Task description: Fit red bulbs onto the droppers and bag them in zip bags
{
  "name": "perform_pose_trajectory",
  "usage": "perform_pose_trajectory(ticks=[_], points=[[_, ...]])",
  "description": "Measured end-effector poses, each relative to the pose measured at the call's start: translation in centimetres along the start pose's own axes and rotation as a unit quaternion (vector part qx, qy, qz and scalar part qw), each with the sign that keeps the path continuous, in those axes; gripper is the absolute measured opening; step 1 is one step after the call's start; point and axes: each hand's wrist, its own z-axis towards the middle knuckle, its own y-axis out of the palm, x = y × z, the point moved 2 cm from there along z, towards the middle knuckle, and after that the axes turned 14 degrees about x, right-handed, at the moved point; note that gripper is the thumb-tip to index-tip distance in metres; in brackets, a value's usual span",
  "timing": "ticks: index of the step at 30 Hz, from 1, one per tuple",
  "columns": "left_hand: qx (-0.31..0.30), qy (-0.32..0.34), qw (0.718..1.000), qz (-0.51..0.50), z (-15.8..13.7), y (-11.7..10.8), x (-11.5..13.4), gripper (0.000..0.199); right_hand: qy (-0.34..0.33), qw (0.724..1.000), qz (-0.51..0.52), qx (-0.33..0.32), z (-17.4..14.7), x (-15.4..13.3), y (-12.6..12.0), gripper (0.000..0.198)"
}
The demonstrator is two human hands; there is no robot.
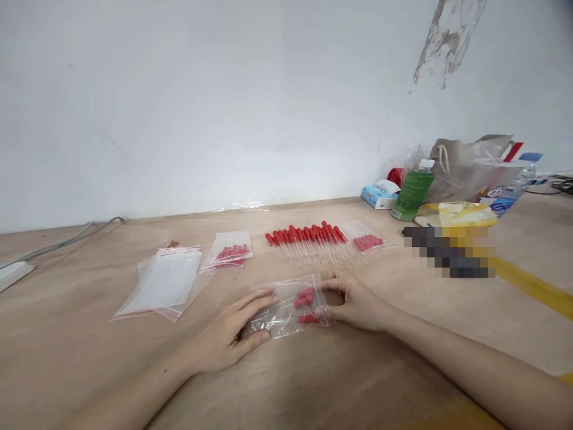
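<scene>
A clear zip bag (280, 307) lies on the brown tabletop between my hands, with several red-bulbed droppers (305, 297) inside. Their red bulbs sit toward the bag's right end. My right hand (356, 301) is closed on that end, thumb and fingers gripping the edge. My left hand (239, 325) rests at the opposite end, its fingers stretched over the plastic and its thumb apart. Beyond the bag, a row of loose droppers (308, 236) with red bulbs and thin clear stems lies side by side.
Filled dropper bags lie left (231, 251) and right (364, 237) of the row. A stack of flat zip bags (168, 280) is at the left. A tissue pack (380, 194), a green bottle (412, 191) and plastic bags stand by the wall. A grey cable (67, 243) runs at far left.
</scene>
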Motion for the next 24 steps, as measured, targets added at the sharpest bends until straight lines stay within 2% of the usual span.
perform_pose_trajectory(ticks=[3,8,13,16,18,20,22,24], points=[[0.0,-0.003,1.0,0.002,-0.1,0.0,0.0,0.047,0.001,1.0,-0.027,-0.002,0.0,0.2,-0.2,0.027],[0.0,-0.005,1.0,-0.001,0.0,-0.1,0.0,0.047,-0.04,0.997,0.042,-0.041,0.1,0.0,-0.2,0.013],[-0.001,0.003,1.0,0.003,0.0,0.0,-0.2,0.045,0.028,0.997,0.07,-0.032,0.2,1.0,-0.2,0.025],[0.006,0.01,1.0,0.001,-0.1,0.1,-0.3,0.044,0.047,0.996,0.076,-0.005,1.1,1.8,-0.6,0.02],[0.011,0.012,1.0,-0.003,-0.1,0.1,-0.4,0.043,0.027,0.997,0.007,0.066,2.5,2.3,-1.4,0.012],[0.01,0.01,1.0,-0.003,-0.1,0.1,-0.4,0.042,-0.004,0.986,-0.101,0.129,4.5,2.4,-2.1,0.007],[0.002,0.006,1.0,0.003,-0.1,0.1,-0.4,0.042,-0.01,0.971,-0.181,0.156,6.8,2.2,-2.3,0.007],[-0.007,0.004,1.0,0.011,0.0,0.1,-0.3,0.043,0.025,0.953,-0.252,0.168,9.1,2.2,-1.9,0.012]])
